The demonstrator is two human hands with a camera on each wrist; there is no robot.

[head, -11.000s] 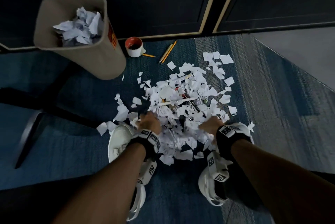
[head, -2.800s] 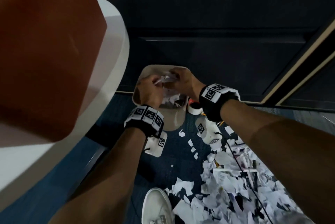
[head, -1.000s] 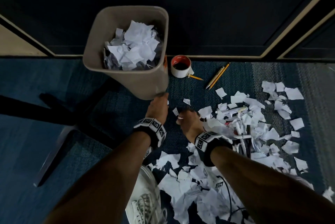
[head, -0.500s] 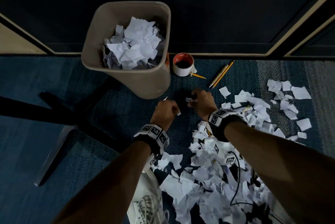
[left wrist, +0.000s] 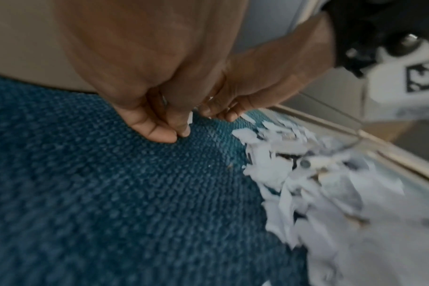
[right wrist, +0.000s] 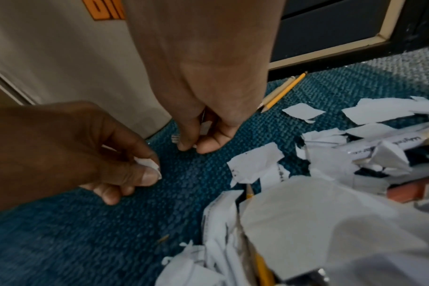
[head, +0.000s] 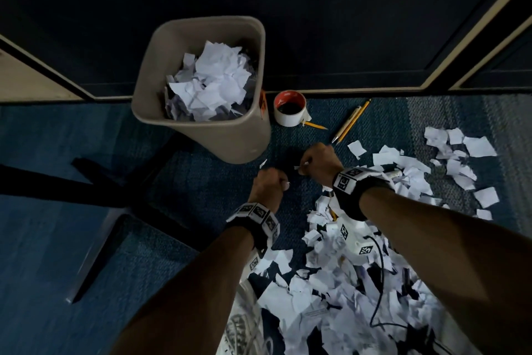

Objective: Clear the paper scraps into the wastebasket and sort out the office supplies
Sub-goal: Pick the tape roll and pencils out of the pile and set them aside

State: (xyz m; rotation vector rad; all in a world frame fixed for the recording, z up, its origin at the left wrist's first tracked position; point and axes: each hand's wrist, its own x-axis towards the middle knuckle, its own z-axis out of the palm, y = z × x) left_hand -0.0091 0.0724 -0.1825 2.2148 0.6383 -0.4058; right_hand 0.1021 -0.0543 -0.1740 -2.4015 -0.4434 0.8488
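While the left hand (right wrist: 69,152) and right hand (right wrist: 203,108) each pinch small paper scraps (right wrist: 148,163) off the carpet (head: 201,182), the heaped wastebasket (head: 239,141) stands just beside, so lifting and dropping them in likely comes next.

open carpet (head: 201,190) left, wastebasket (head: 230,139) ahead, scraps (head: 331,291) right
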